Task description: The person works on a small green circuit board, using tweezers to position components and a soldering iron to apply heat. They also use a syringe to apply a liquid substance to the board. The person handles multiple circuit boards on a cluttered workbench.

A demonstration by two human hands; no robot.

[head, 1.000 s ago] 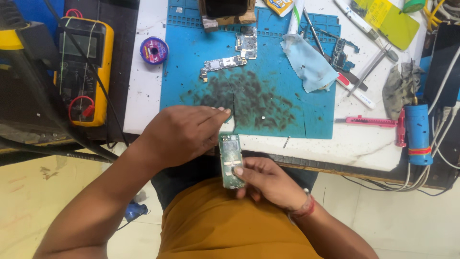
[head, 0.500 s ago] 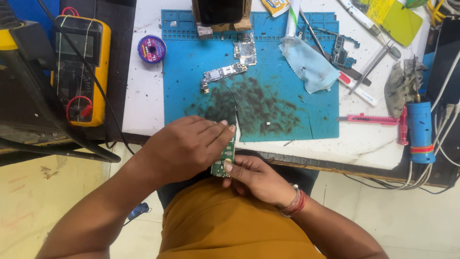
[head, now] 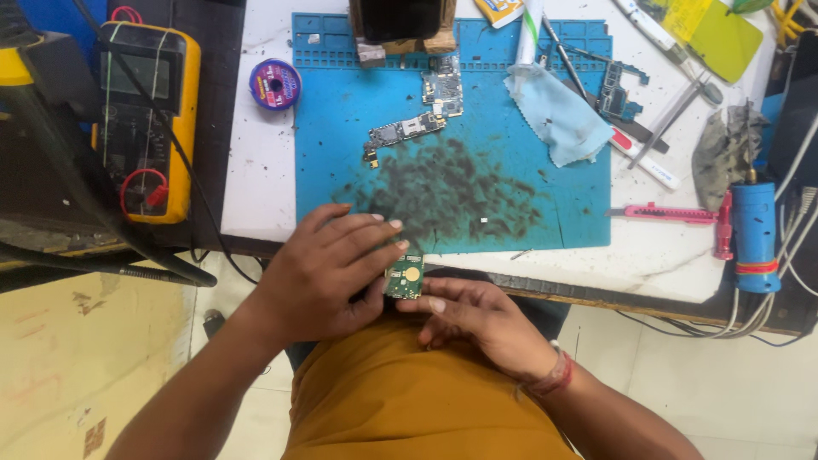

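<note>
Now lying flatter between both hands than half a second ago, when the small green circuit board was standing nearly on edge at the desk's front rim; a second ago, showing its full long face. Also sitting lower and closer to the body, just below the desk edge, over the orange shirt. Suggesting, as a judgement, a turning-over of the board for inspection from another side rather than any setting down.

Left hand curling over the board from the left, fingers bent and closed around its upper and left edge, covering a good part of it. Right hand supporting from below and the right, fingers loosely closed, fingertips pressing against the board's lower edge.

Showing only a short stretch of the board: green surface, one round gold-coloured pad near the middle, small dark components at the lower edge; the rest hidden under the left fingers.

Beyond, resting on the blue work mat: two other bare boards, dark smudging, a pale blue cloth. Sitting at far left, a yellow multimeter.
</note>
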